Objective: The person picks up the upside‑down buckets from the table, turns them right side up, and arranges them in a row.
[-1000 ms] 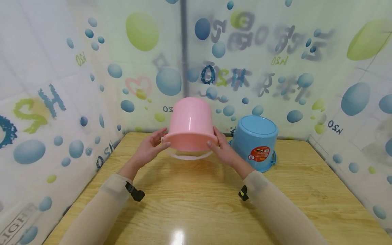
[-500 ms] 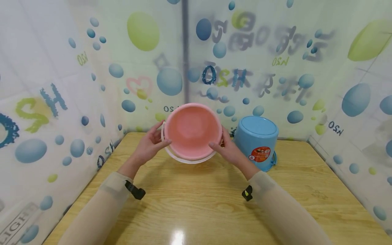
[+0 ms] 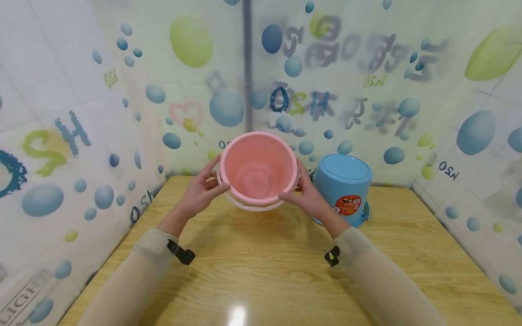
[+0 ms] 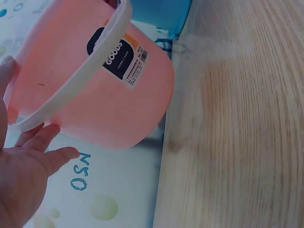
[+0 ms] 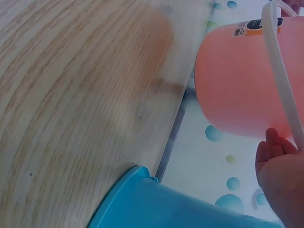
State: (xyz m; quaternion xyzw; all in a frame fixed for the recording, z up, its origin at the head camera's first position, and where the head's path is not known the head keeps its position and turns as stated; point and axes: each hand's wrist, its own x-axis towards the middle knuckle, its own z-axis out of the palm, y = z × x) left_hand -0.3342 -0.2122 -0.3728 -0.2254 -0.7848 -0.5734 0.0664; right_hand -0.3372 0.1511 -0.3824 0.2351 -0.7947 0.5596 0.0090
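A pink bucket [image 3: 259, 167] with a white handle [image 4: 78, 83] is held up over the wooden table, its mouth tilted toward me so the inside shows. My left hand [image 3: 201, 190] grips the rim at its left side, thumb at the front edge and fingers behind. On the opposite side my right hand [image 3: 307, 194] grips the rim the same way. The handle hangs beneath the rim. Both wrist views show the bucket's outer wall, with a dark printed label [image 4: 121, 57] on it.
An upside-down blue bucket [image 3: 344, 181] with a red sticker stands on the wooden table [image 3: 261, 267], just right of my right hand. Bubble-patterned sheets [image 3: 187, 90] hang behind the table and along both sides.
The pink bucket has tipped from mouth-down to mouth facing me, then a little further upright, so its inside floor shows. Both hands have kept their hold and turned with it.
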